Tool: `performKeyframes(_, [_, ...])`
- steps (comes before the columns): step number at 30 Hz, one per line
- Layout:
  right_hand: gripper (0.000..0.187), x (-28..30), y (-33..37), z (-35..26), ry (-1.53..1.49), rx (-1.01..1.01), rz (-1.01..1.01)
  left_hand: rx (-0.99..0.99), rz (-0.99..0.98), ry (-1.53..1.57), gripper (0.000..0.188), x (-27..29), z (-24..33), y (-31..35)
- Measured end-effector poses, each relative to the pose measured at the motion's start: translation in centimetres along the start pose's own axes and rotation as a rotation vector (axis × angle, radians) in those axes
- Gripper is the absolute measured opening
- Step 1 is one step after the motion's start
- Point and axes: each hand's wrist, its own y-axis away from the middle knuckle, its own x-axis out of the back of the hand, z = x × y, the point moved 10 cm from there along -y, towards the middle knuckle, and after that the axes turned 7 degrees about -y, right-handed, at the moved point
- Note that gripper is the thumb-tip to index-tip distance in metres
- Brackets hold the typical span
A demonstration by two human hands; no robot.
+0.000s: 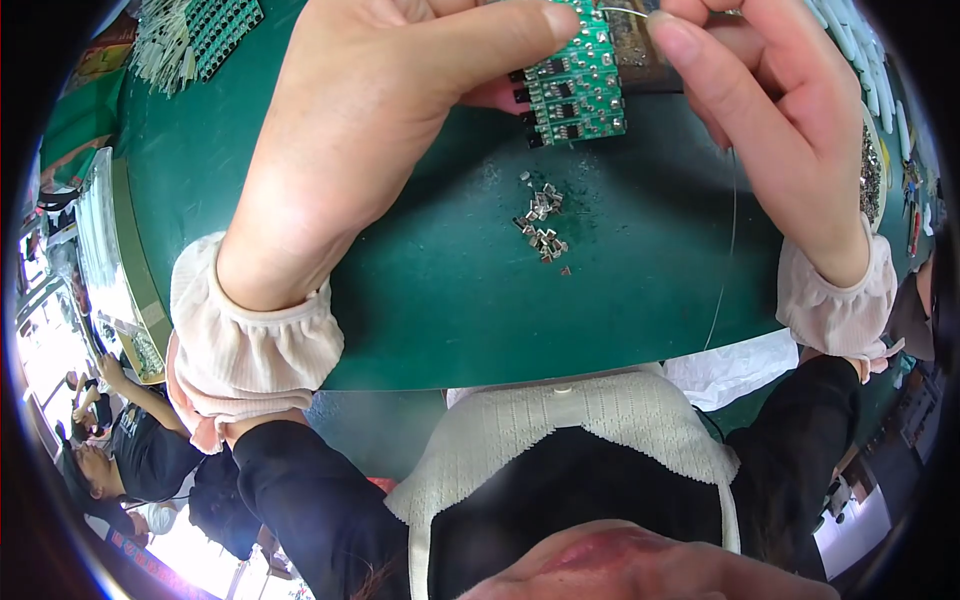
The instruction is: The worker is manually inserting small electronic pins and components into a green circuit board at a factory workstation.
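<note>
My left hand [370,120] holds a small green circuit board [578,85] with black chips by its left edge, thumb on top near the board's upper corner. My right hand [775,110] pinches a thin silver wire [625,11] between thumb and forefinger, its tip at the board's top right. The wire trails down past my right wrist [733,200]. Below the board, a small heap of tiny metal parts [541,222] lies on the green mat [450,300]. Both wrists wear pale cloth sleeve covers.
A rack of green boards with white parts [195,40] lies at the far left of the mat. White plastic pieces [860,50] and a dish of metal bits [872,175] sit at the right. Other people [120,440] are at lower left.
</note>
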Motion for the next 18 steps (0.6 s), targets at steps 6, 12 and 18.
performKeyframes(6, [0.011, 0.3, 0.3, -1.5, 0.186, 0.143, 0.064, 0.067, 0.077, -0.144, 0.037, -0.3, 0.9, 0.2])
performKeyframes(12, [0.012, 0.3, 0.3, -1.6, 0.250, 0.132, 0.091, 0.032, 0.097, -0.150, 0.036, -0.2, 1.2, 0.2])
performKeyframes(18, [0.012, 0.0, 0.3, -1.7, 0.260, 0.204, 0.116, 0.023, 0.105, -0.145, 0.036, -0.1, 1.3, 0.1])
